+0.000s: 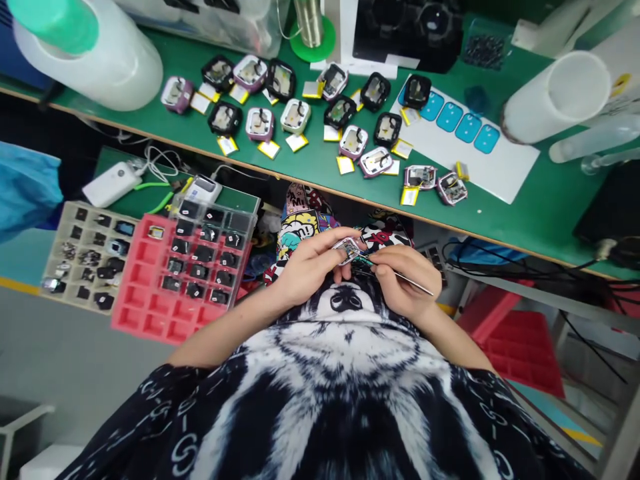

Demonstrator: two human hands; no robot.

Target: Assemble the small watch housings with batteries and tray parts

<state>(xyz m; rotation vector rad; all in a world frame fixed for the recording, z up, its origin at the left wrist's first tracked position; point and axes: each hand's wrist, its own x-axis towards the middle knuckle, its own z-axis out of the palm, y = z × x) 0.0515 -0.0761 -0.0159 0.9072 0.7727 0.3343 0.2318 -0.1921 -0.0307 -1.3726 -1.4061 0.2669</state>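
Note:
Above my lap, my left hand (314,265) grips a small open smartwatch case (349,251) between thumb and fingers, its inner parts facing up. My right hand (407,279) pinches a slim metal tool (414,285) that looks like tweezers. One end of it reaches to the right edge of the case, and the other sticks out past the palm. The fingers partly hide the tool and the case. On the green bench ahead lie several similar open watch cases (295,116), in black, purple, white and pale green, many with a yellow-edged battery (297,142) beside them.
A white sheet (500,175) with blue stickers (470,127) lies on the bench. A white bottle (115,67) and a white cup-like container (555,100) stand at either side. Left of me are a red tray (131,297), a beige parts tray (67,250) and green-handled pliers (163,200).

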